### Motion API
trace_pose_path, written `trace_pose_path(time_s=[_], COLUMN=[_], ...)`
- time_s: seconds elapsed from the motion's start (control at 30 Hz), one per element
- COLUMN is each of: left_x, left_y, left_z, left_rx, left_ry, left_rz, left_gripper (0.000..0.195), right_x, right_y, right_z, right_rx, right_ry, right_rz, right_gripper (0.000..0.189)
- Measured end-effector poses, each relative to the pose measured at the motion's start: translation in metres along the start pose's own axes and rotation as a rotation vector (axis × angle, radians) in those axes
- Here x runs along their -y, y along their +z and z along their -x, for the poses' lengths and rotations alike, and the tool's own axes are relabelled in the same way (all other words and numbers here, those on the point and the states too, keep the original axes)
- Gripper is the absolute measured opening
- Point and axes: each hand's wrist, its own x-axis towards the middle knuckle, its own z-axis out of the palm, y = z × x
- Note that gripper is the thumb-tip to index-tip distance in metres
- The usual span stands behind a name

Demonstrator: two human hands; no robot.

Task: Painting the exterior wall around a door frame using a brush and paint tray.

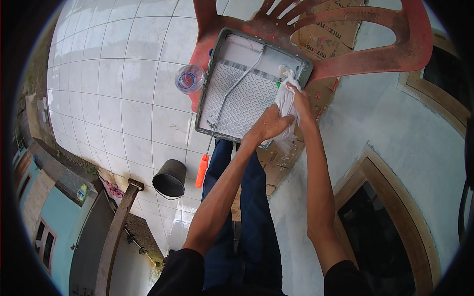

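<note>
A crumpled white plastic bag (285,100), apparently smeared with paint, hangs over the right side of a dark paint tray (203,107). My left hand (272,121) grips the lower part of the bag. Higher up, my right hand (300,99) is closed around it near the tray's right rim. White paint lies in the tray's deep end, and its ribbed ramp is coated too. A paint roller (247,43) rests in the paint; its wire frame crosses the ramp to an orange handle (202,171) beyond the near rim. A small green piece (278,85) shows beside the bag, partly hidden.
The tray sits on a red plastic chair (374,66). A clear plastic bottle (189,79) stands left of it. A black bucket (169,179) is on the white tiled floor (129,111). Flattened cardboard (324,33) lies along the wall (355,114), which has wood-framed windows (385,222).
</note>
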Motion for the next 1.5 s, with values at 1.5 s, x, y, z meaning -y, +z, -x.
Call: trace_pose_path(time_s=[1.5], left_x=[0.001], left_y=[0.007], left_z=[-0.013], left_rx=[-0.113], left_ry=[0.013], left_rz=[-0.057], left_gripper=[0.038], right_x=[-0.003], right_y=[-0.002], right_z=[-0.045], right_rx=[0.059], right_ry=[-0.196], right_rz=[-0.056], right_gripper=[0.031])
